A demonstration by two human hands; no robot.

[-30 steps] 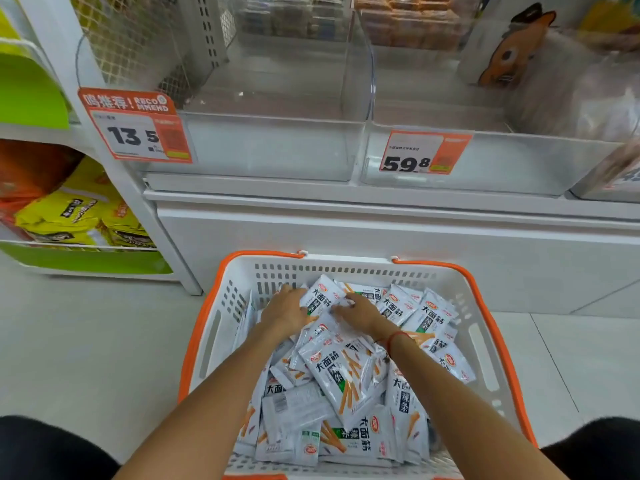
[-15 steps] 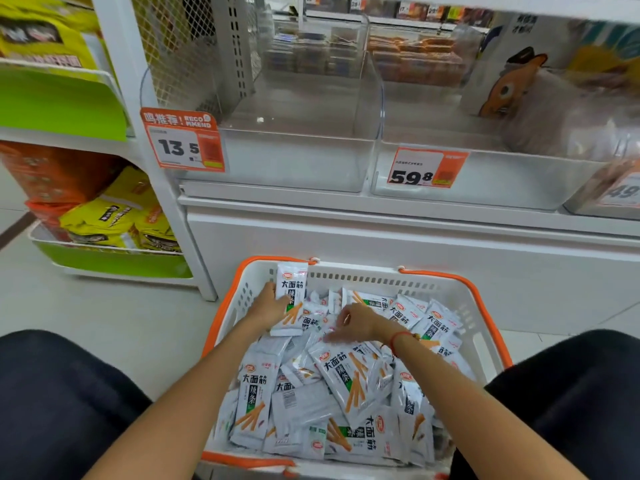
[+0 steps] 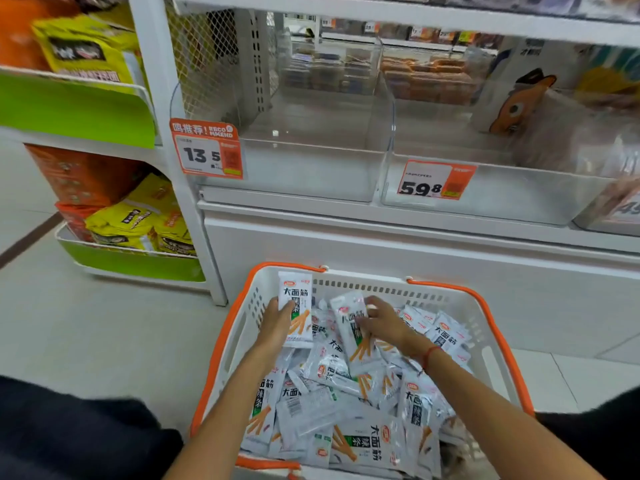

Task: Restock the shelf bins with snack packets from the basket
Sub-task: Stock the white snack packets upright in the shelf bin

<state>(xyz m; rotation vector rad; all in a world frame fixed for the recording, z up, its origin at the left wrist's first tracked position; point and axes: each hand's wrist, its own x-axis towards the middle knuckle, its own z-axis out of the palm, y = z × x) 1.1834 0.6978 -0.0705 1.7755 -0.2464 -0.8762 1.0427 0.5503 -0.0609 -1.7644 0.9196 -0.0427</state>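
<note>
**Both hands lifting packets from the basket**

Since half a second ago the right hand (image 3: 382, 322), then flat on the heap, is now pinching a packet of its own (image 3: 353, 332) and tilting it up; the left hand's packet is sitting about where it was. The left hand (image 3: 277, 323) is gripping an upright packet (image 3: 295, 308) by its lower left edge, near the basket's (image 3: 498, 327) far left corner. The right one is leaning beside it, fingers curled over its upper right edge. Loose packets (image 3: 346, 420) are filling the basket below. The clear bin (image 3: 311, 168) with the 13.5 tag (image 3: 207, 148) is standing on the shelf above.
</note>
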